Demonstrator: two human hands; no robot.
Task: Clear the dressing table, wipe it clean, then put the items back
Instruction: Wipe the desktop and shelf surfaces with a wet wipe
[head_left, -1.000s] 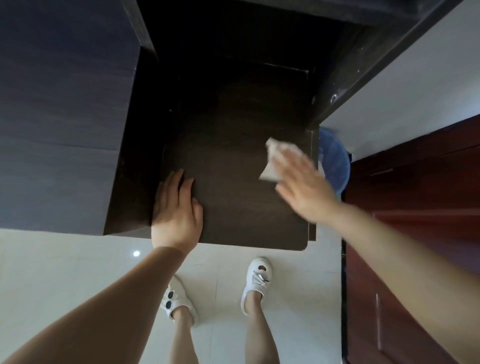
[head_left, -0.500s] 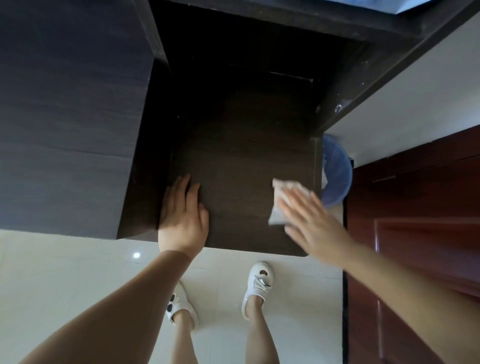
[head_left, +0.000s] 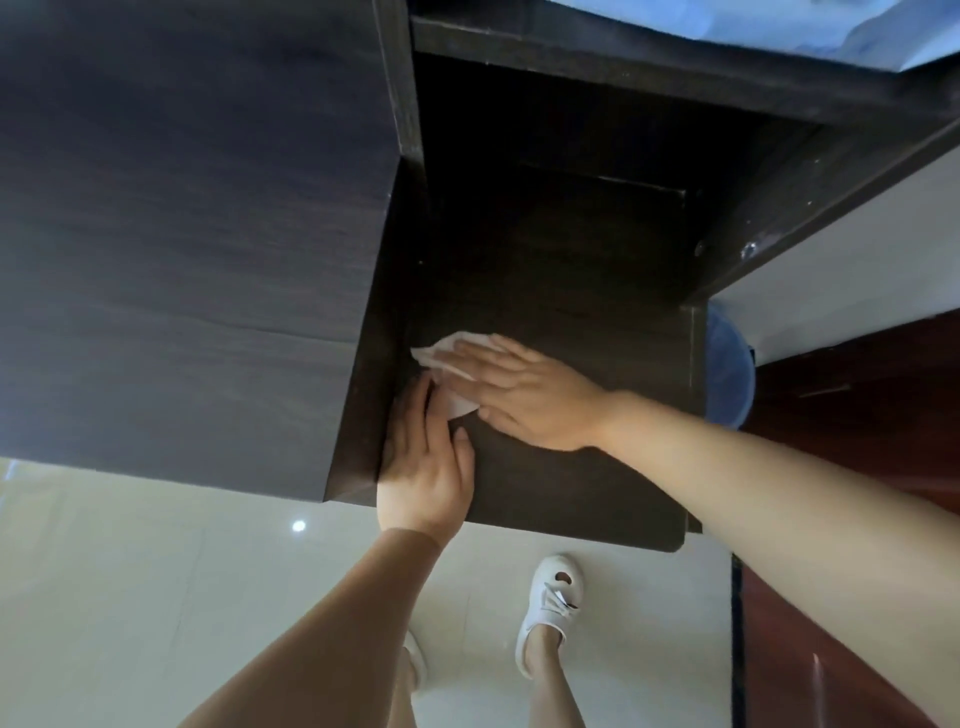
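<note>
On the dark wood-grain dressing table top (head_left: 571, 467), near its left edge, I see the right hand (head_left: 524, 400) lying flat, fingers straight and together, pressing a crumpled white tissue wipe (head_left: 447, 364) against the surface. No curl round the wipe; palm and fingers just pin it. My read: flat pressure spreads the wipe and gives friction for a stroke along the left side.

Left hand (head_left: 426, 467) rests flat on the table top at its front-left corner, fingers straight, holding nothing; fingertips sit just beside the wipe's lower corner, maybe touching, can't tell. Looks like a brace so the person can lean over the table.

Table top shows no items, so I judge the clearing done and wiping in progress; putting things back not yet started.

Hard to make out:
- Most of the wipe is under the right hand, only its left edge and one lower corner show.
- Back of the table top is in deep shadow, can't say if anything sits there.
- Right of the table, a blue plastic bin (head_left: 727, 364) is mostly hidden behind the table's side.
- Removed items aren't in view.
- Tall dark cabinet panel (head_left: 182, 234) left of the table is cut off by the frame.
</note>
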